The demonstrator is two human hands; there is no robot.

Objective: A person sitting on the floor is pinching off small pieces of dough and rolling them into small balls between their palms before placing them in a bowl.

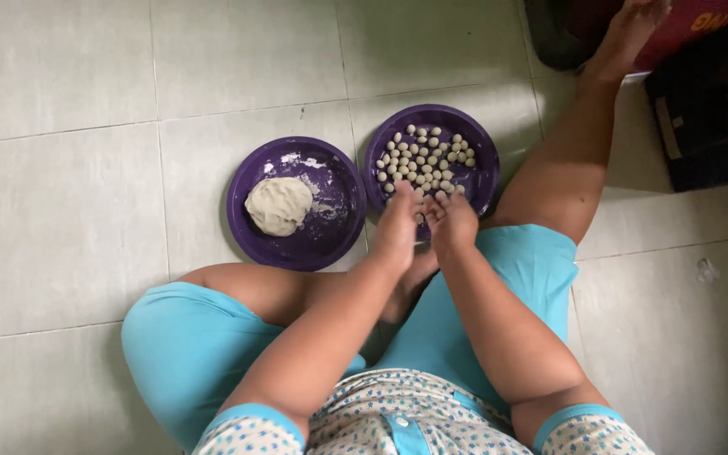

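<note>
Purple plates: two round ones sit side by side on the pale tiled floor (61,211), both just beyond the hands.
Head view, left hand (396,226): held upright, palm turned inward and pressed against the other hand, fingers fairly straight.
Head view, right hand (451,221): palm to palm with the left, fingertips dusted pale; both hands hover over the near rim of the right plate (484,181).
Between the palms: probably a small piece of dough, though the hands hide it and I cannot tell for sure.
Dough balls (423,160): many small pale balls lie in a loose cluster on the right plate, directly ahead of the fingertips.
Dough lump (278,205): one large pale mass rests on the left plate (330,244), off to the left of the left hand, with floury smears around it.
Step in hand: by the look of the pressed palms, a piece is being rolled into a ball.
Next move calls for: a light circular rub to round the piece, then parting the palms low over the right plate so it lands among the others without squashing them.
Body: the person sits on the floor in blue shorts (179,345), one leg stretched out past the right plate.
</note>
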